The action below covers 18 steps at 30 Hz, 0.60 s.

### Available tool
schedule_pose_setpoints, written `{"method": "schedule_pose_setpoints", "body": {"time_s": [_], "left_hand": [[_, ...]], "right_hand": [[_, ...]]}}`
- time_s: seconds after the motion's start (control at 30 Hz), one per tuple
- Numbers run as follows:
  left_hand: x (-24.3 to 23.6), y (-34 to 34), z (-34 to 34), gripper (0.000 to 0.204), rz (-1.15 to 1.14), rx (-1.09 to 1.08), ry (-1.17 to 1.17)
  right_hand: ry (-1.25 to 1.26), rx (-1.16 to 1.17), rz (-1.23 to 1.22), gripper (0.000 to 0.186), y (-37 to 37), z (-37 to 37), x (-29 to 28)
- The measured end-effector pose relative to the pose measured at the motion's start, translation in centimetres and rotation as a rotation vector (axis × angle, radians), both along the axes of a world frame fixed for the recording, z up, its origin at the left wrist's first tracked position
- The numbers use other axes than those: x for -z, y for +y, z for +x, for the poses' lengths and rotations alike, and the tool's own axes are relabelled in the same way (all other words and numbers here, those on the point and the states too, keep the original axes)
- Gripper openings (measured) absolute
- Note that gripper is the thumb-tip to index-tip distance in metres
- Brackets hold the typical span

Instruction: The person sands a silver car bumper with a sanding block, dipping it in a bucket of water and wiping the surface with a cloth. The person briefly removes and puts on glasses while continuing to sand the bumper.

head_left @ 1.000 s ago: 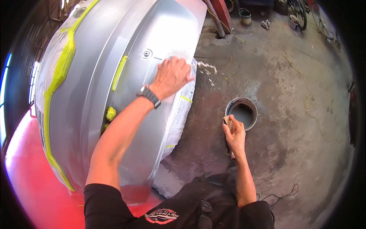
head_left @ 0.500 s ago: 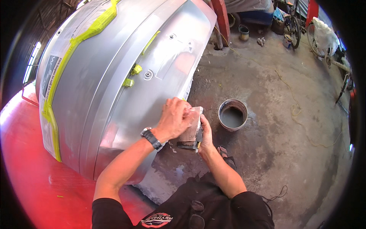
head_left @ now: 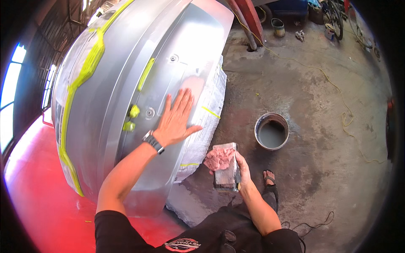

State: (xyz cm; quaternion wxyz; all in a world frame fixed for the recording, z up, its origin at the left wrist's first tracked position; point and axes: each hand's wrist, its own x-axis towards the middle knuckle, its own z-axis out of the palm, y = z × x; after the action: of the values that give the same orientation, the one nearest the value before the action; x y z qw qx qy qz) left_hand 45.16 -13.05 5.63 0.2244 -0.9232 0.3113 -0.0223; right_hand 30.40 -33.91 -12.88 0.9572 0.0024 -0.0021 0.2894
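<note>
My left hand (head_left: 177,114) lies spread, palm down, on the silver rear panel (head_left: 126,63) of a car, right of small yellow-taped spots (head_left: 134,111). Yellow masking tape (head_left: 86,71) runs down the panel's left side, and whitish masking covering (head_left: 209,126) wraps the edge on the right. My right hand (head_left: 244,170) grips a flat rectangular grey block (head_left: 227,177) away from the panel. A crumpled pink wad (head_left: 219,158), its material unclear, sits on top of the block.
A bucket of grey liquid (head_left: 271,130) stands on the concrete floor (head_left: 320,168). A yellow cord (head_left: 344,97) snakes across it. A red post (head_left: 249,21), small containers (head_left: 278,29) and bicycles (head_left: 335,23) are at the back. A red surface (head_left: 38,177) lies lower left.
My left hand left the block half a second ago's frame showed it at, and now lies on the panel. My right hand moved lower; the pink wad now shows clearly atop the block.
</note>
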Motion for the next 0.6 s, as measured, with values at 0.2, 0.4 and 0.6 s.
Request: {"method": "schedule_pose_setpoints", "body": {"time_s": [0.2, 0.4, 0.6], "left_hand": [[1.5, -6.9, 16.1, 0.106, 0.036, 0.053, -0.084], [2.6, -9.4, 20.0, 0.108, -0.027, -0.003, -0.102], [2.6, -6.2, 11.3, 0.104, -0.017, -0.005, -0.130]], "right_hand": [[0.102, -0.057, -0.114, 0.076, -3.3, 0.8, 2.4], [0.090, -0.002, -0.141, 0.075, -5.5, 1.8, 2.1], [0.039, 0.003, -0.150, 0.076, -4.4, 1.2, 2.0]]}}
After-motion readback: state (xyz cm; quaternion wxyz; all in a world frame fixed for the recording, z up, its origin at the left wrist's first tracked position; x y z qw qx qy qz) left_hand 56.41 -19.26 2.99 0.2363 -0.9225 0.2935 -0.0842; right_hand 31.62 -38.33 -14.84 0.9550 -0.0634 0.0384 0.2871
